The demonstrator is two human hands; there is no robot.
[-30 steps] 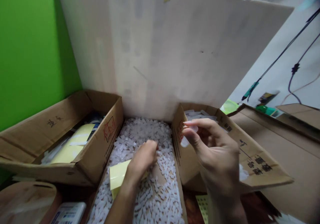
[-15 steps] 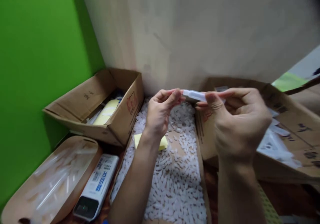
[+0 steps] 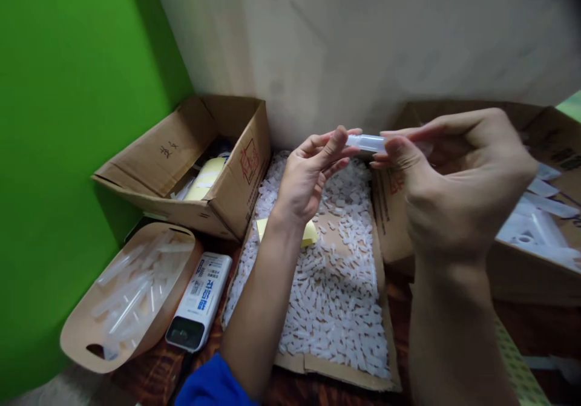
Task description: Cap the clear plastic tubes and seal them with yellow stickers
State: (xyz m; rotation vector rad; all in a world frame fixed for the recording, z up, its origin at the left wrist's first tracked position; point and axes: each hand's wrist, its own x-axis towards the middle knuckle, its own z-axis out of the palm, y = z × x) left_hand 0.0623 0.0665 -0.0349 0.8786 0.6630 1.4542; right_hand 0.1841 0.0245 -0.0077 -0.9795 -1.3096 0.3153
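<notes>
A small translucent plastic tube (image 3: 371, 143) is held level between my two hands, above the far end of a cardboard tray (image 3: 313, 366). My left hand (image 3: 311, 173) pinches its left end between thumb and fingers. At the other end, my right hand (image 3: 467, 182) grips the tube with thumb and forefinger; that end is partly hidden by the fingers. Below, many small whitish plastic pieces (image 3: 336, 309) are spread over the tray. A yellow paper pad (image 3: 309, 234) lies among them, partly covered by my left forearm.
At the back left stands a cardboard box (image 3: 231, 197) with yellow paper inside. An orange-beige basket (image 3: 181, 285) of clear plastic tubes and a white power bank (image 3: 200, 303) sit at left. Another cardboard box (image 3: 399, 212) with clear plastic parts (image 3: 535, 224) is on the right.
The view has shifted, so the boxes, basket and tray sit differently in it. Both hands keep hold of the tube, which now appears higher and further right. A blue sleeve has come into sight.
</notes>
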